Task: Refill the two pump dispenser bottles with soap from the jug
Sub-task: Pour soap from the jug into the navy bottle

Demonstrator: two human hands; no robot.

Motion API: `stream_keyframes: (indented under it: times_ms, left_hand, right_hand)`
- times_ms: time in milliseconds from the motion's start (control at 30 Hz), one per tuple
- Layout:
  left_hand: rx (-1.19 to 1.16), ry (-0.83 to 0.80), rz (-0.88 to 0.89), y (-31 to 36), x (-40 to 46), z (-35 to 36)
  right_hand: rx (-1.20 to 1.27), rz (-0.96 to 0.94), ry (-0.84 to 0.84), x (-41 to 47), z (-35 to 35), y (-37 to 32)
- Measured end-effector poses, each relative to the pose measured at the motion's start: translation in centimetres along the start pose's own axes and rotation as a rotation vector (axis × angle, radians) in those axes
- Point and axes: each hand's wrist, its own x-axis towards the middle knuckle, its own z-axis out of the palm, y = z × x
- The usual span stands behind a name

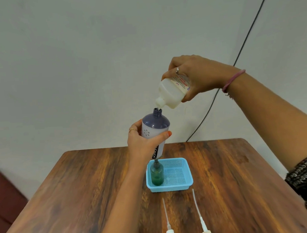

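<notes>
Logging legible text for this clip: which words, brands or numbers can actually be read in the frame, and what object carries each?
"JOYO": white letters on a black strip on the purple-topped bottle, held in the left hand; the hand covers whatever follows.
Red and blue print on the label of the white jug, tilted in the right hand: too small and blurred to read.
No text shows on the green bottle, blue basket or the two pumps.

Pale wall (92, 57) — wooden table (82, 191).

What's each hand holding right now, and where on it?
Left hand grips the purple bottle around its mid-body. Right hand grips the white jug around its base end, tilted spout-down over the bottle's open neck.
</notes>
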Motion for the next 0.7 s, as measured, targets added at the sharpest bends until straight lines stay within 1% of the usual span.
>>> stream_keyframes:
  times_ms: [700]
  left_hand:
    - [0.006, 0.003, 0.002, 0.03, -0.28, 0.05]
  right_hand:
    - [-0.074, -0.012, -0.024, 0.18, -0.21, -0.41]
